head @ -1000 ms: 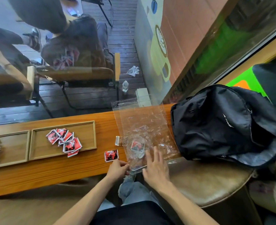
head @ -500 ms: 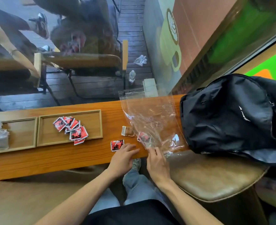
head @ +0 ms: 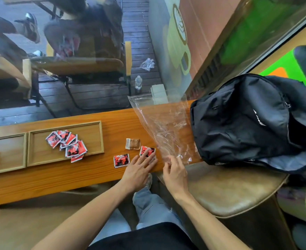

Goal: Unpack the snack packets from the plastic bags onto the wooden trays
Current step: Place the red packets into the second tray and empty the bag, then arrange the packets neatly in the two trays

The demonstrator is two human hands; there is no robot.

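Left hand: the left hand [head: 137, 170] lies flat with fingers spread, fingertips resting on a red packet [head: 147, 151] at the near edge of the worktop [head: 62, 175], likely to slide it clear of the bag mouth
Right hand: the right hand [head: 174, 173] pinches the near edge of the clear plastic bag [head: 163, 127] between thumb and fingers, it seems to hold the mouth steady or lift it so that contents come out
Plastic bag: lies flat across the worktop, its far end over the back edge, its right side against a black backpack [head: 247, 121]; it looks nearly empty, though glare hides whether a packet remains
Loose packets: a second red packet [head: 121, 160] sits just left of the left hand; a small brown packet [head: 133, 143] lies just behind, neither yet on a tray
Tray in use: the wooden tray [head: 92, 139] to the left holds a pile of red packets [head: 67, 145], bunched at its middle
Second tray: a further wooden tray [head: 9, 152] adjoins it on the left, with something pale at its left edge, too cropped to name
Judgement: emptying looks close to done; the loose packets need carrying to the tray
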